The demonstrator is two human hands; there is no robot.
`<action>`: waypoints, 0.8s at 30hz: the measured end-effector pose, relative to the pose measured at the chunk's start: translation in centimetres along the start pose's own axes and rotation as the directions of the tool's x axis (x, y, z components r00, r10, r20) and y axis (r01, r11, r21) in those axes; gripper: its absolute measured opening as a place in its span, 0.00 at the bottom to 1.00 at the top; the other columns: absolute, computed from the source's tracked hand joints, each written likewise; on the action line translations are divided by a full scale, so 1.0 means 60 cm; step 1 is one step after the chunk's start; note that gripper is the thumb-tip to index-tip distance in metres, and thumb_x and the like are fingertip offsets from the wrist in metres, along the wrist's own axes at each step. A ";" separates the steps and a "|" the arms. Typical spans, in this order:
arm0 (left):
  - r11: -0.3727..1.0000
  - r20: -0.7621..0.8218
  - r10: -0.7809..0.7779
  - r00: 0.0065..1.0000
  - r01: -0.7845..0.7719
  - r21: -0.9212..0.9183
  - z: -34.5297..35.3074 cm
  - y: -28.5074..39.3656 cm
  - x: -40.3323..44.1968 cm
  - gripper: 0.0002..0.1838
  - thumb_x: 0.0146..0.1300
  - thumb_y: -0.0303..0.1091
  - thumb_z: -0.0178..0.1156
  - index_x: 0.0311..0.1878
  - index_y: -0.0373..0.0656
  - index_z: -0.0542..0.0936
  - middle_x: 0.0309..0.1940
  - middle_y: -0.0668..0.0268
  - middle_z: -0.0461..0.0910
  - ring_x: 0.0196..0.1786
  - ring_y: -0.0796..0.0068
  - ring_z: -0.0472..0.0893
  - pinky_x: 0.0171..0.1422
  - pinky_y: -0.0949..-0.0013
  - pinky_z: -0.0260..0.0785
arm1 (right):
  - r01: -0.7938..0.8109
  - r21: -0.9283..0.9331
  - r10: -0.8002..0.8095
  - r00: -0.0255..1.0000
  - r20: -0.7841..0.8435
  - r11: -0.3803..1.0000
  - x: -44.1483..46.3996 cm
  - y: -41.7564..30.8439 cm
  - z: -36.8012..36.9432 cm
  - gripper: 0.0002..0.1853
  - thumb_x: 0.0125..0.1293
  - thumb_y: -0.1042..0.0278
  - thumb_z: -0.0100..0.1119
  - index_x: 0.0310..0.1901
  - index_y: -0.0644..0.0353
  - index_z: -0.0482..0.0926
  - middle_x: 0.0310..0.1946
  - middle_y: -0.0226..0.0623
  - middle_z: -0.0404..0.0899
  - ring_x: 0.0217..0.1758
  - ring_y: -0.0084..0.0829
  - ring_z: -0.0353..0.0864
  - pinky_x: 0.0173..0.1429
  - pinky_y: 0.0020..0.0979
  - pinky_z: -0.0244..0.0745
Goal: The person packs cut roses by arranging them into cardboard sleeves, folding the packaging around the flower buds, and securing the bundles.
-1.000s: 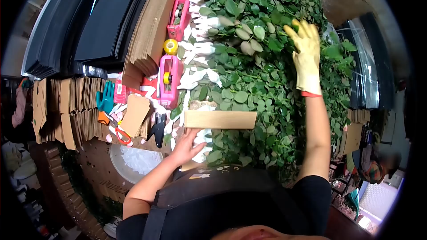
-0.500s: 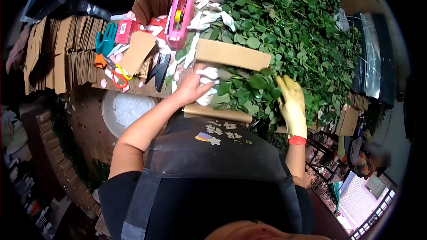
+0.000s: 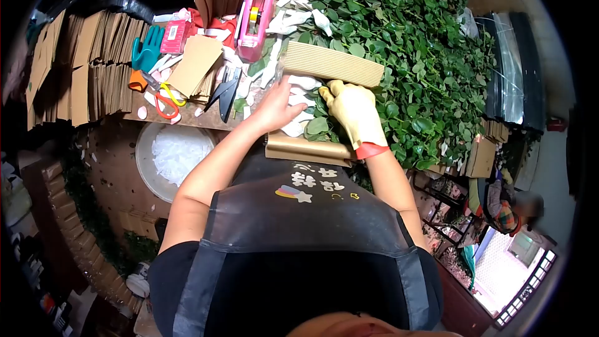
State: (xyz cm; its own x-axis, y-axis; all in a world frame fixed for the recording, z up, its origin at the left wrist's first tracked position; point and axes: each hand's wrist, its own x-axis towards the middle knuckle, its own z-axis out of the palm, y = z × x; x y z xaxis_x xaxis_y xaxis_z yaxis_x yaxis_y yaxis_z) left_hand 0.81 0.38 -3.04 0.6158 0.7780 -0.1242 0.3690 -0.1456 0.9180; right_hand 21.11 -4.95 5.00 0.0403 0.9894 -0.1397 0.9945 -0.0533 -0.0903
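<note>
My bare left hand [image 3: 277, 107] rests at the white-wrapped heads [image 3: 302, 98] of a few leafy stems, its thumb stretched over them and its other fingertips hidden at the cardboard edge. In a yellow glove, my right hand [image 3: 349, 105] lies over the leaves of these stems, fingers bent down; what it grips is hidden. Just beyond both hands stands a ridged cardboard strip [image 3: 337, 64]. On the near side, a brown cardboard roll or folded edge [image 3: 309, 150] runs along my apron.
Leafy stems [image 3: 412, 56] pile up beyond and to the right. At left lie a pink tape dispenser [image 3: 254, 25], a black stapler [image 3: 226, 95], scissors [image 3: 167, 101], a teal glove [image 3: 147, 48] and cardboard stacks [image 3: 100, 65]. A white tub [image 3: 175, 156] sits below. A person [image 3: 505, 209] is at far right.
My right hand has come from far over the leaf pile to beside my left hand. The view has shifted, and the cardboard strip now appears tilted.
</note>
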 end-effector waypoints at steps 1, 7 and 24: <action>1.000 0.001 -0.001 1.000 0.001 0.005 0.001 0.001 0.001 0.34 0.63 0.44 0.73 0.64 0.37 0.69 0.57 0.40 0.78 0.63 0.40 0.77 0.67 0.46 0.70 | 0.002 -0.037 -0.005 0.997 -0.079 0.999 -0.006 -0.001 0.013 0.19 0.77 0.47 0.55 0.40 0.55 0.84 0.27 0.47 0.88 0.32 0.50 0.89 0.41 0.49 0.83; 0.961 -0.331 0.134 0.934 -0.041 0.274 0.005 0.034 0.005 0.15 0.75 0.43 0.62 0.36 0.40 0.81 0.27 0.50 0.83 0.36 0.41 0.83 0.43 0.43 0.75 | 0.033 -0.089 -0.037 0.998 -0.044 0.995 -0.003 -0.005 0.025 0.15 0.76 0.52 0.56 0.40 0.53 0.84 0.28 0.44 0.88 0.31 0.49 0.89 0.40 0.49 0.83; 0.969 -0.185 -0.242 0.952 0.227 -0.097 -0.022 -0.023 -0.013 0.20 0.69 0.50 0.69 0.39 0.40 0.81 0.27 0.62 0.82 0.31 0.73 0.83 0.39 0.62 0.74 | 0.008 -0.110 0.009 0.988 0.154 0.994 0.010 -0.019 0.013 0.19 0.77 0.47 0.54 0.47 0.54 0.85 0.38 0.45 0.90 0.42 0.49 0.90 0.49 0.51 0.82</action>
State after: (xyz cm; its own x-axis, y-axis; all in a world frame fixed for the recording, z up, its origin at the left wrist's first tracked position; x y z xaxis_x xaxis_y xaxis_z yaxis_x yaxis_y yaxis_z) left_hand -1.08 0.77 -3.72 0.3682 0.8895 -0.2705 0.4299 0.0952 0.8979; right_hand 19.91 -4.39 4.27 0.0337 0.9563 -0.2905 0.9994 -0.0299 0.0175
